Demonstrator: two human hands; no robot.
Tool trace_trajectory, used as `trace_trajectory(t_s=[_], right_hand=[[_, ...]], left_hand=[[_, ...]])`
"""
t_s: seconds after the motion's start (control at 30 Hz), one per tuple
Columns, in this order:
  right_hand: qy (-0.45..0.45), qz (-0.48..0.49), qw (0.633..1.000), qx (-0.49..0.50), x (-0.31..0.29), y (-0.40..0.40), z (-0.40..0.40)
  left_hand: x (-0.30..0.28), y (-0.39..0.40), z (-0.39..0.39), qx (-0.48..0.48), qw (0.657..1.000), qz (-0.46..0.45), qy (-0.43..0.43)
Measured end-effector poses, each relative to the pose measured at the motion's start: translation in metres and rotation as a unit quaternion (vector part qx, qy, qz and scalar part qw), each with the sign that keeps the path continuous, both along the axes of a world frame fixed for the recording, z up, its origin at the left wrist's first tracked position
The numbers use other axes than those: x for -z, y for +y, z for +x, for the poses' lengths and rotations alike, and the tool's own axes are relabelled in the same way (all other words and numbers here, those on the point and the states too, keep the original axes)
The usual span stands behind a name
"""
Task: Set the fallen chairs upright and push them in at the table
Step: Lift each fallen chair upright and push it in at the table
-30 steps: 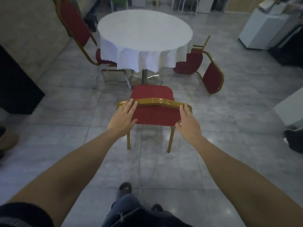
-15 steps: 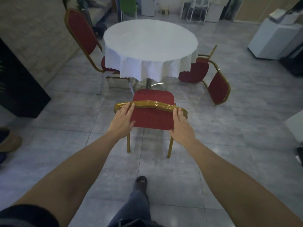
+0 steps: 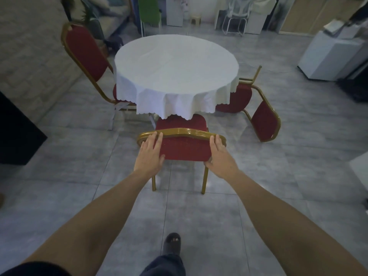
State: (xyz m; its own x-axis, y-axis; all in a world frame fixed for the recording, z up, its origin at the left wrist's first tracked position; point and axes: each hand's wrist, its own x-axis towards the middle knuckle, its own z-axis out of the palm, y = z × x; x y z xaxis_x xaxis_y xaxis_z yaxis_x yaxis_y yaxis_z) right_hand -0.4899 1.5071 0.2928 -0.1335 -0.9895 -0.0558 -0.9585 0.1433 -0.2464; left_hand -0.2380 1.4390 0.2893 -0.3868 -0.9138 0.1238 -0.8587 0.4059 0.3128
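A red chair with a gold frame (image 3: 185, 148) stands upright in front of me, its seat front just under the hem of the white cloth on the round table (image 3: 175, 72). My left hand (image 3: 150, 153) lies flat on the left of its backrest, fingers over the top rail. My right hand (image 3: 220, 156) presses the right of the backrest the same way. A second red chair (image 3: 85, 54) stands upright at the table's left. A third red chair (image 3: 262, 118) lies tipped over on the floor at the table's right.
A black cabinet (image 3: 18, 132) stands at the left and a white cabinet (image 3: 330, 56) at the far right. A green chair (image 3: 149, 12) and a white stool (image 3: 236, 18) are behind the table. My foot (image 3: 172, 242) is on the grey tiles.
I have stepped forward and the chair has slid toward the table, so its seat now reaches under the cloth. Both hands stay on the backrest.
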Motion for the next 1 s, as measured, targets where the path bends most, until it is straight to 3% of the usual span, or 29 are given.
trace_trajectory(t_s=[0.43,0.7,0.9,1.0], right_hand=[[-0.004,0.023,1.0,-0.018,-0.007,-0.091,-0.021],[-0.005,0.074,0.997,-0.03,-0.02,-0.119,-0.039],[-0.008,-0.07,0.997,0.017,-0.03,-0.133,-0.045],[-0.024,-0.053,0.997,0.044,-0.027,-0.149,-0.049]], left_hand=[[0.001,-0.097,-0.016,0.001,0.999,0.031,-0.044],[-0.007,-0.115,-0.029,-0.024,0.997,0.047,-0.056],[-0.018,-0.134,-0.033,-0.04,0.999,-0.004,0.002],[-0.024,-0.146,-0.034,-0.042,0.999,0.005,-0.011]])
